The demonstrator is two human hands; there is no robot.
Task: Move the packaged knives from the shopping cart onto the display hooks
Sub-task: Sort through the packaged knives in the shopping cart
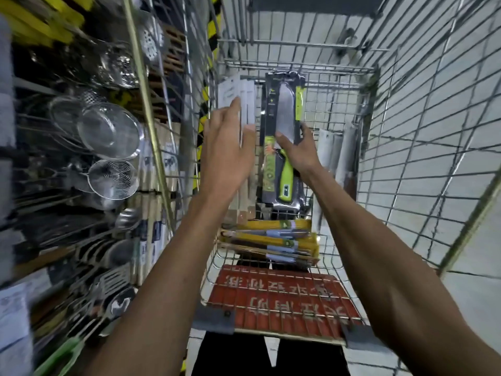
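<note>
Centrally, we see the packaged knife [283, 137] held upright in the middle of the frame, its blade toward the top and its lime-green handle toward the bottom. The right hand [298, 151] grasps it at mid-length, with the thumb across the clear front and the fingers wrapped behind the right edge. The pack's top edge sits against the wire near upper centre; we cannot tell whether it is on a hook.

Just left of it, the left hand [227, 147] is released, its fingers straight and laid flat against a row of white hanging packs [238, 96].

Below the hands is the shopping cart [339, 104], seen from above. A stack of yellow-carded packaged knives [271, 240] lies across its basket at lower centre, and a red placard [279, 297] with pale characters sits nearer the bottom of the frame.

Along the left side we note blurred steel kitchenware, including mesh strainers [108, 128] and a wire skimmer [112, 179]. A wire grid panel [433, 131] fills the right side.
</note>
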